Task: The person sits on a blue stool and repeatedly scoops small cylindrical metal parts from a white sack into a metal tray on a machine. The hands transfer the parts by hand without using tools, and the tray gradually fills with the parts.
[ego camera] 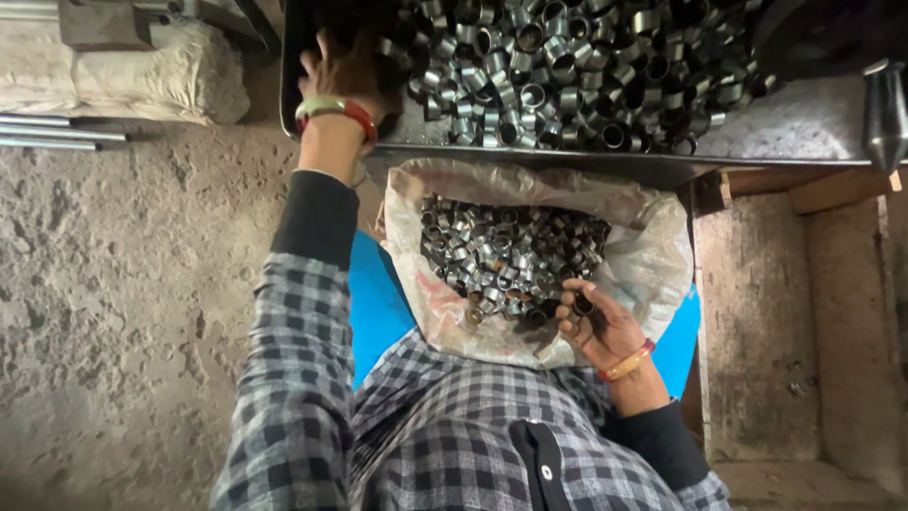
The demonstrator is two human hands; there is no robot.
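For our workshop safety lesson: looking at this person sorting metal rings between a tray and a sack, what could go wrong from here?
1. The bare right hand holds rings at the edge of the ring-filled plastic sack; cut edges might nick fingers.
2. The left hand reaches into the heaped metal tray; rings piled near its front edge could roll off.
3. The loaded thin sack might tear or slump, spilling rings.

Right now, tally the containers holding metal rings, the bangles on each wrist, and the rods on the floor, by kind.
Tray of rings: 1
Sack of rings: 1
Bangles on left hand: 2, one green, one red
Bangles on right hand: 2, at the wrist
Rods on the floor: 3
Total: 9
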